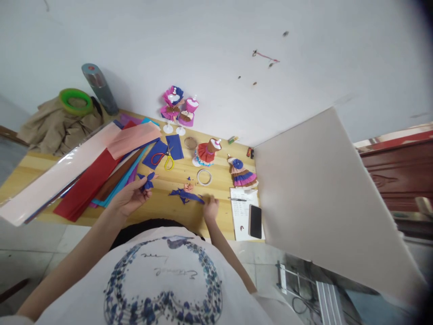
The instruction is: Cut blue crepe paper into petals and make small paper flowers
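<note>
My left hand pinches a small folded piece of blue paper just above the wooden table. My right hand rests on the table beside blue paper scraps; its fingers are blurred, touching the scrap's right end. Red-and-yellow handled scissors lie on blue paper sheets beyond the hands. A tape ring lies to the right of them.
Long coloured paper sheets fan across the left. Paper-dress dolls stand at the back. A phone lies on a notepad. A large white board leans at the right. A bottle and green ring sit far left.
</note>
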The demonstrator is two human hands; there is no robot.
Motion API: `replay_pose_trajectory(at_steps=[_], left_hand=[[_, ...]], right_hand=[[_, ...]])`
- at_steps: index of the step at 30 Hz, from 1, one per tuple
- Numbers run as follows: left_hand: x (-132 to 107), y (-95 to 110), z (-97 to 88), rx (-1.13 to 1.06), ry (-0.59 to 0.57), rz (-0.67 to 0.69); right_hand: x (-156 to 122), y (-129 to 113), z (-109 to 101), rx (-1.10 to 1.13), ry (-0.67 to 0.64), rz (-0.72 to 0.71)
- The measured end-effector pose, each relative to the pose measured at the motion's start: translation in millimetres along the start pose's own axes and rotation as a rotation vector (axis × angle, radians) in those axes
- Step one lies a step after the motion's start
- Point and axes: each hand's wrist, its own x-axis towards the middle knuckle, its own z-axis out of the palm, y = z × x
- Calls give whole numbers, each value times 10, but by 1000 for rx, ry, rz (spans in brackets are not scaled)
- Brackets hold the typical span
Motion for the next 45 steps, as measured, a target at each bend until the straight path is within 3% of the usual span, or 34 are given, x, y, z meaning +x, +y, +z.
replay_pose_trajectory(at_steps=[5,13,21,24,27,33,38,42,45], left_hand=[[-8,-2,19,-4,-10,10],[-13,91,-199,44,55,108],[-4,37,-154,43,64,77],[-20,46,-161,57,92,94],[-40,70,-195,46,120,129],[-32,74,-270,36,112,155],[11,2,-239,54,112,127],[26,-29,-169,85,98,101],[22,-24,-122,87,100,105]], right_hand=[[89,-546,489,92,-94,-179],[369,-735,465,123,-174,-421],[-108,-1093,781,72,-255,-553],[-140,-1035,858,112,-277,-616],[60,-893,851,159,-279,-593],[420,-513,581,248,-185,-476],[194,-223,399,215,-105,-431],[-121,-362,536,158,-124,-476],[-282,-515,676,17,-238,-645]])
